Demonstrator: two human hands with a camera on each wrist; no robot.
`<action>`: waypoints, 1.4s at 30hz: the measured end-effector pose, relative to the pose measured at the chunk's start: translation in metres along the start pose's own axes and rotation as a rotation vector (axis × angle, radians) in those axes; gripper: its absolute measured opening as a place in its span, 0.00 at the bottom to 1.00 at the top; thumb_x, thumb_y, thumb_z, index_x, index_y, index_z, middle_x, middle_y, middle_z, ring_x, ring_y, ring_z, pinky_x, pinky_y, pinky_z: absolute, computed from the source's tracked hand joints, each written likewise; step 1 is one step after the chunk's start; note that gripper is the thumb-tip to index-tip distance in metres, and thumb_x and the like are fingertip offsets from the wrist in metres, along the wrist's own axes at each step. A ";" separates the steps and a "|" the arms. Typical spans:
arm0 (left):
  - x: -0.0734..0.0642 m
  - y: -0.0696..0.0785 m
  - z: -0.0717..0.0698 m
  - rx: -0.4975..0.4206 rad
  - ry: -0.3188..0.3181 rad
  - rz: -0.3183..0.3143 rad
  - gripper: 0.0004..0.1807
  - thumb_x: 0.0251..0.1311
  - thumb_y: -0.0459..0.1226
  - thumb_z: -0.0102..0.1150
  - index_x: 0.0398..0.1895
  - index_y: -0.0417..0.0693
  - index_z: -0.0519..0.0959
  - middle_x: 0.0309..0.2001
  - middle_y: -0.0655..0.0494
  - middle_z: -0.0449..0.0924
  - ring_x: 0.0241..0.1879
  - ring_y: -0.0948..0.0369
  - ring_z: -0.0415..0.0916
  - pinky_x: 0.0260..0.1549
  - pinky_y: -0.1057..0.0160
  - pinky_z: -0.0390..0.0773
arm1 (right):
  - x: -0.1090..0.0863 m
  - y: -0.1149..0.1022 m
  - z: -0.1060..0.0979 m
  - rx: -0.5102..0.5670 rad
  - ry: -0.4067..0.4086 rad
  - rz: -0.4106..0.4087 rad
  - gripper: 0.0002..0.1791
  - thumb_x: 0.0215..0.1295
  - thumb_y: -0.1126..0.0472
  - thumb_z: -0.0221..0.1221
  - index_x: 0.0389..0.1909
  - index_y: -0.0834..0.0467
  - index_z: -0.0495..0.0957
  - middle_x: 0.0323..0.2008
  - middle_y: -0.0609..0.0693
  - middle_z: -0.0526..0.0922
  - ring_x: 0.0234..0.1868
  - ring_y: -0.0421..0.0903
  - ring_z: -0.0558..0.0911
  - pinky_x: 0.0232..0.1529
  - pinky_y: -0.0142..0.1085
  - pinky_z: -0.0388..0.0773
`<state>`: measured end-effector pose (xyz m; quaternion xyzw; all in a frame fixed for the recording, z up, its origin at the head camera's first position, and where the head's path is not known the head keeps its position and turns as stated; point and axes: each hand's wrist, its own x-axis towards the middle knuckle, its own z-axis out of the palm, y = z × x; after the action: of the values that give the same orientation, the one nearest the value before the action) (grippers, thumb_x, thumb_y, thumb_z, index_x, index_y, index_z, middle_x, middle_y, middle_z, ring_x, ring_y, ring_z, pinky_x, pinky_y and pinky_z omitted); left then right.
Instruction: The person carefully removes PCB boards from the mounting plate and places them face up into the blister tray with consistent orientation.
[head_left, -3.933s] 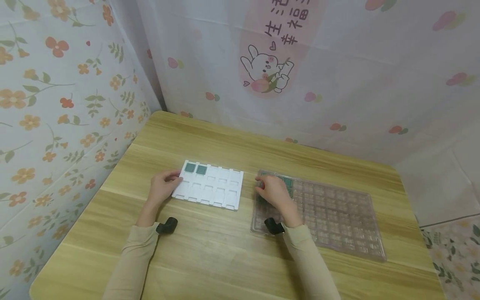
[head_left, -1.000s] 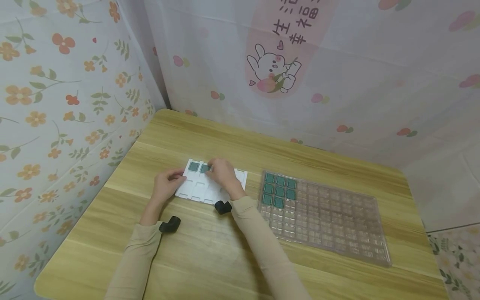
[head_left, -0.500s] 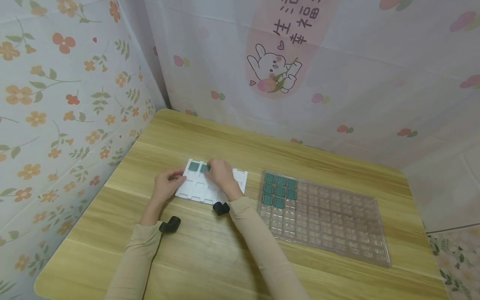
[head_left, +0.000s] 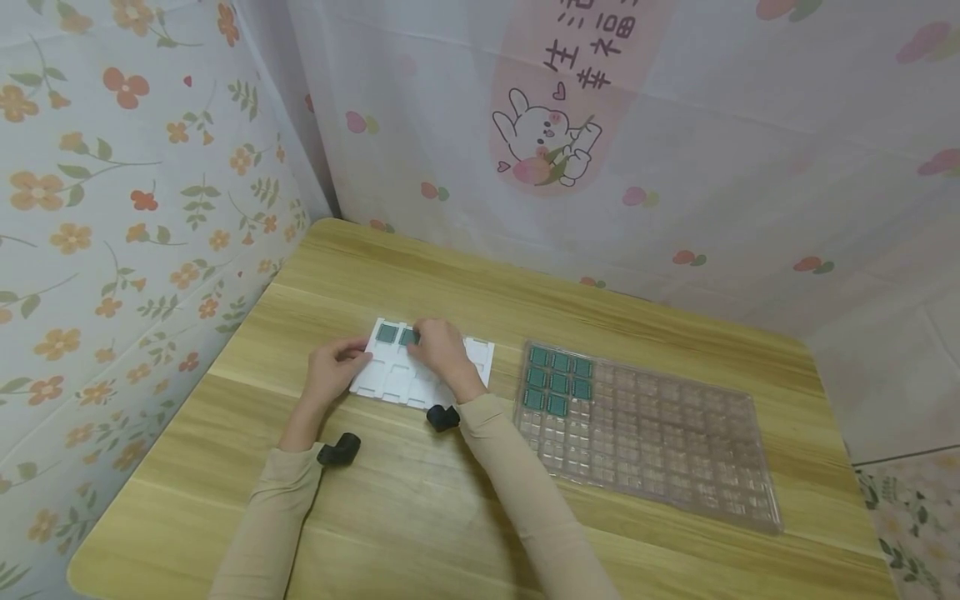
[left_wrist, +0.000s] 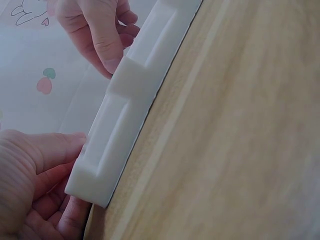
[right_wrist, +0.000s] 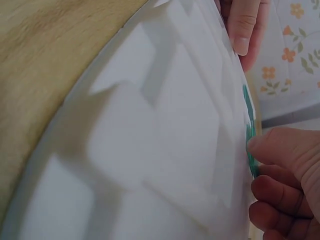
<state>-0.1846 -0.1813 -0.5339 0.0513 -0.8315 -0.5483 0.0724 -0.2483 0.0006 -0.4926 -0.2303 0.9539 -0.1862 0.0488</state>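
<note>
A white pocketed tray (head_left: pixel 397 375) lies on the table, with two square green chips (head_left: pixel 387 333) in its far left pockets. At its left end, my left hand (head_left: pixel 333 367) grips the edge, thumb on top and fingers against the side, as the left wrist view shows. Over the tray's far row, my right hand (head_left: pixel 442 350) pinches a green chip (right_wrist: pixel 251 150) at the pocket beside the two chips. Most of that chip is hidden by the thumb and fingers. The left hand's thumb (right_wrist: pixel 241 42) also shows past the tray in the right wrist view.
To the right lies a larger clear plastic tray (head_left: pixel 675 433) with several green chips (head_left: pixel 558 383) in its far left pockets. Both trays rest on a wooden table (head_left: pixel 405 508). Patterned cloths (head_left: pixel 420 125) hang behind and to the left of it.
My right hand has moved left from the clear tray to the white tray since the oldest frame. During the last second it has barely shifted; the left hand stays at the tray's edge.
</note>
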 end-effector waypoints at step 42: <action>-0.001 0.002 -0.001 0.030 0.004 -0.025 0.16 0.56 0.29 0.60 0.47 0.30 0.78 0.40 0.36 0.80 0.39 0.52 0.76 0.34 0.79 0.69 | -0.045 0.044 -0.033 0.068 0.055 0.035 0.14 0.58 0.61 0.62 0.44 0.64 0.80 0.24 0.50 0.80 0.22 0.40 0.73 0.20 0.28 0.66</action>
<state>-0.1832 -0.1810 -0.5320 0.0638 -0.8388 -0.5366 0.0666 -0.2324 0.0685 -0.4778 -0.2066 0.9518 -0.2241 0.0335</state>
